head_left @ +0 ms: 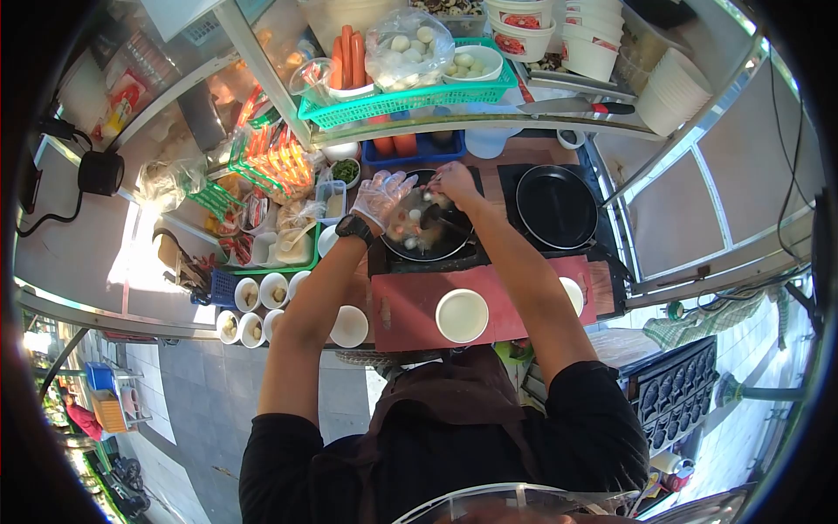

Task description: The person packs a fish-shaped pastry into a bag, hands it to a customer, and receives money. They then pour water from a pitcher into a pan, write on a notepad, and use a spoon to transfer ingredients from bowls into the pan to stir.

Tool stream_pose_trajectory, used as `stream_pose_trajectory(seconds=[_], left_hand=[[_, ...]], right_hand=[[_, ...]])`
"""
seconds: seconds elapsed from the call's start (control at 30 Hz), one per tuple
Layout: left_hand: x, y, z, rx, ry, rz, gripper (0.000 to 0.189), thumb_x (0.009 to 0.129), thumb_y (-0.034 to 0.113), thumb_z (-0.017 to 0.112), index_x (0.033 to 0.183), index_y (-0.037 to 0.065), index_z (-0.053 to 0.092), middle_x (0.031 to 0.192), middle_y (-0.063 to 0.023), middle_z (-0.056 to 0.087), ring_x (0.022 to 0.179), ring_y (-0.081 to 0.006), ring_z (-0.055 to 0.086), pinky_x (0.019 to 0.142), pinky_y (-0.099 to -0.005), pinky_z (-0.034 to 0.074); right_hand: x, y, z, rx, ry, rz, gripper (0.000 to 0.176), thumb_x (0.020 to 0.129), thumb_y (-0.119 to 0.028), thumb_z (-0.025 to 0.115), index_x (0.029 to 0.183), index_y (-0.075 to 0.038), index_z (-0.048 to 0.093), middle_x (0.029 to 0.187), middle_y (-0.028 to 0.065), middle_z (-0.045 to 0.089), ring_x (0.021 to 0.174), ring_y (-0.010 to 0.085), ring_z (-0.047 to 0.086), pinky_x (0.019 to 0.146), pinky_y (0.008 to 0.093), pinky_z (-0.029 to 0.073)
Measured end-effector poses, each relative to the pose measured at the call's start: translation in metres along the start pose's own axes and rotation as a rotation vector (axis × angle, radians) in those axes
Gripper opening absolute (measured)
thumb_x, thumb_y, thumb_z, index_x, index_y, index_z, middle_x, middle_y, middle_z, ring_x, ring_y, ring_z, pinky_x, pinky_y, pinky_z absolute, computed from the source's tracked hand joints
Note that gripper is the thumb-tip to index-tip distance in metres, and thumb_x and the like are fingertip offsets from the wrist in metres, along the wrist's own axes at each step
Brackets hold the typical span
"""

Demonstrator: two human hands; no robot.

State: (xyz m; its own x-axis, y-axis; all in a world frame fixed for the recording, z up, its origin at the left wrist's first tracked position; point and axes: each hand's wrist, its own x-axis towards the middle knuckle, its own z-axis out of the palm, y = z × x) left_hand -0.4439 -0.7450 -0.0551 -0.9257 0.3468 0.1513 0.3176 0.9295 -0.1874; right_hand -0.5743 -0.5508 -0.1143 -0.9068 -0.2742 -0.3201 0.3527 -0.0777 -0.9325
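Note:
My left hand (384,197), in a clear plastic glove and with a black watch at the wrist, hovers over the left rim of a black frying pan (454,244). Its fingers are stretched out. Over the far right side of the same pan, my bare right hand (456,185) has its fingers curled together; what they hold, if anything, is hidden. Whitish and reddish food pieces (415,220) lie in the pan under a haze like steam. A second black frying pan (557,208) rests to the right. Nearer me, a white paper bowl (462,316) stands on a red mat (410,306).
Several white cups (274,291) with food stand at the left front. A green basket (406,103) on the shelf holds sausages (353,59) and bagged white balls (408,44). A knife (576,106) lies beside it. Stacked tubs (592,39) are at the back right.

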Motion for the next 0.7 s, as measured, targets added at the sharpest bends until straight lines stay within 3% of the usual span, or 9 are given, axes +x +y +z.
stream_pose_trajectory(seconds=[0.03, 0.1, 0.17, 0.27, 0.37, 0.4, 0.63, 0.7], left_hand=[[0.001, 0.001, 0.001, 0.000, 0.004, 0.004, 0.071, 0.091, 0.019, 0.065, 0.158, 0.025, 0.043, 0.155, -0.0044, 0.051, 0.138, -0.0317, 0.050, 0.103, -0.0488, 0.048], [0.003, 0.001, 0.005, -0.008, 0.070, 0.016, 0.069, 0.088, 0.014, 0.066, 0.155, 0.024, 0.048, 0.149, -0.0064, 0.057, 0.131, -0.0332, 0.055, 0.100, -0.0502, 0.050], [0.002, 0.002, 0.007, 0.005, 0.108, 0.015, 0.069, 0.089, 0.015, 0.066, 0.155, 0.024, 0.048, 0.149, -0.0063, 0.057, 0.132, -0.0330, 0.055, 0.100, -0.0499, 0.050], [0.004, 0.005, 0.001, -0.016, 0.077, 0.006, 0.069, 0.089, 0.016, 0.066, 0.155, 0.024, 0.048, 0.149, -0.0063, 0.057, 0.132, -0.0329, 0.054, 0.100, -0.0495, 0.050], [0.007, 0.005, -0.004, -0.016, 0.066, 0.003, 0.070, 0.089, 0.016, 0.067, 0.155, 0.024, 0.048, 0.149, -0.0064, 0.057, 0.133, -0.0329, 0.054, 0.099, -0.0494, 0.050], [0.007, 0.005, -0.002, -0.007, 0.064, -0.006, 0.069, 0.089, 0.017, 0.067, 0.155, 0.025, 0.048, 0.148, -0.0063, 0.057, 0.132, -0.0328, 0.054, 0.099, -0.0494, 0.050], [0.008, 0.003, -0.001, 0.002, 0.042, -0.037, 0.066, 0.091, 0.020, 0.065, 0.155, 0.024, 0.049, 0.149, -0.0058, 0.057, 0.132, -0.0325, 0.054, 0.099, -0.0487, 0.050], [0.009, 0.001, 0.006, -0.011, 0.063, -0.044, 0.066, 0.091, 0.023, 0.067, 0.155, 0.023, 0.048, 0.150, -0.0060, 0.057, 0.133, -0.0327, 0.053, 0.099, -0.0490, 0.049]], right_hand=[[-0.003, 0.002, 0.004, 0.059, -0.084, 0.085, 0.011, 0.103, -0.004, 0.045, 0.107, 0.001, 0.054, 0.093, 0.0162, 0.067, 0.073, 0.0242, 0.074, 0.060, 0.0360, 0.061], [-0.004, -0.007, 0.004, 0.084, -0.114, 0.060, 0.013, 0.103, -0.002, 0.043, 0.107, 0.002, 0.054, 0.092, 0.0168, 0.067, 0.074, 0.0257, 0.075, 0.062, 0.0370, 0.063], [-0.003, -0.009, -0.001, -0.068, 0.051, -0.148, 0.014, 0.103, -0.002, 0.043, 0.107, 0.003, 0.055, 0.093, 0.0175, 0.067, 0.076, 0.0276, 0.076, 0.067, 0.0380, 0.065], [-0.006, -0.002, 0.004, -0.055, -0.045, 0.001, 0.013, 0.103, -0.003, 0.044, 0.106, 0.003, 0.055, 0.091, 0.0177, 0.068, 0.074, 0.0267, 0.075, 0.064, 0.0378, 0.064], [-0.003, -0.004, 0.003, 0.111, -0.039, -0.019, 0.013, 0.104, -0.003, 0.044, 0.106, 0.004, 0.055, 0.088, 0.0177, 0.069, 0.073, 0.0261, 0.075, 0.065, 0.0377, 0.064], [0.005, -0.006, -0.002, -0.017, -0.020, -0.148, 0.015, 0.106, -0.004, 0.042, 0.107, 0.004, 0.054, 0.089, 0.0179, 0.069, 0.074, 0.0260, 0.075, 0.067, 0.0375, 0.064], [-0.005, -0.010, 0.002, 0.079, -0.085, 0.033, 0.013, 0.104, -0.004, 0.045, 0.106, 0.004, 0.055, 0.094, 0.0181, 0.068, 0.077, 0.0247, 0.074, 0.067, 0.0363, 0.062], [0.007, -0.006, -0.006, 0.031, 0.016, -0.147, 0.010, 0.102, -0.002, 0.048, 0.107, 0.004, 0.054, 0.092, 0.0161, 0.067, 0.078, 0.0247, 0.074, 0.069, 0.0352, 0.063]])
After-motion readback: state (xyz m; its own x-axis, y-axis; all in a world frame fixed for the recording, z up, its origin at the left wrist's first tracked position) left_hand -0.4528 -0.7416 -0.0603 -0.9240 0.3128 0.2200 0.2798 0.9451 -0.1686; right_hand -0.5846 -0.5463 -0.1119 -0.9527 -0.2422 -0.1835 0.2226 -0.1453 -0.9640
